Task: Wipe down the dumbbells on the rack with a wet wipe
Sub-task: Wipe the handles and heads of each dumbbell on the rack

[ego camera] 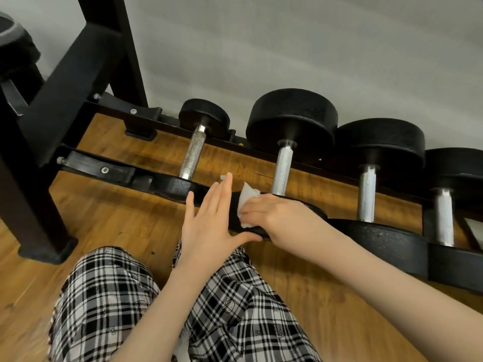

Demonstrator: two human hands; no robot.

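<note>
Several black dumbbells with knurled steel handles lie across the low black rack (99, 169). My right hand (271, 215) presses a white wet wipe (247, 199) onto the near head of the second dumbbell (283, 165). My left hand (209, 220) lies flat with straight fingers against the left side of that same head, its thumb running along the head's lower edge. The smallest dumbbell (194, 150) sits to the left. Two larger ones (367, 192) (444, 218) follow on the right.
The rack's black upright and foot (49, 246) stand at the left on a wooden floor (112, 218). A grey wall runs behind the rack. My knees in checked trousers (109, 296) fill the lower middle.
</note>
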